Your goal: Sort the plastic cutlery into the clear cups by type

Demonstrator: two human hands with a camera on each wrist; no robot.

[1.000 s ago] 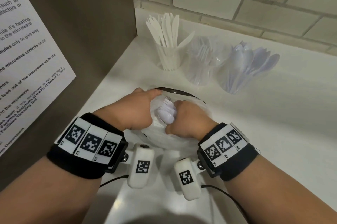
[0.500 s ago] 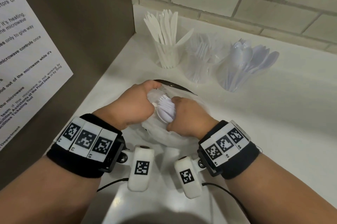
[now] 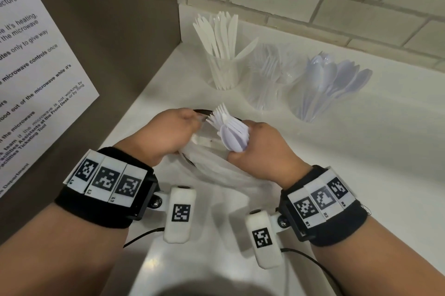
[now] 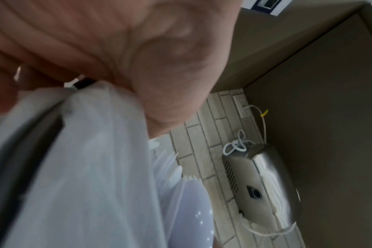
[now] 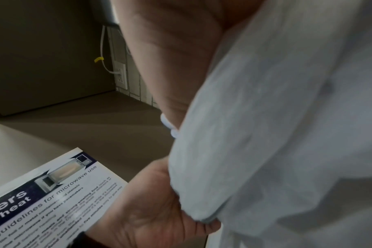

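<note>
Both fists: right hand [image 3: 258,149] round cutlery bundle [image 3: 230,130], left hand [image 3: 168,134] on bag [image 3: 216,170].

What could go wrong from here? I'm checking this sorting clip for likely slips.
The right hand grips a mixed bundle of forks and spoons at once; loosening it to separate types could let pieces drop.

The left hand holds the thin bag over a dark-rimmed bowl; a tug might shift the bowl.

The spoon cup holds spoons leaning far right, and the fork cup stands close beside it; a bump while loading may tip one.
</note>
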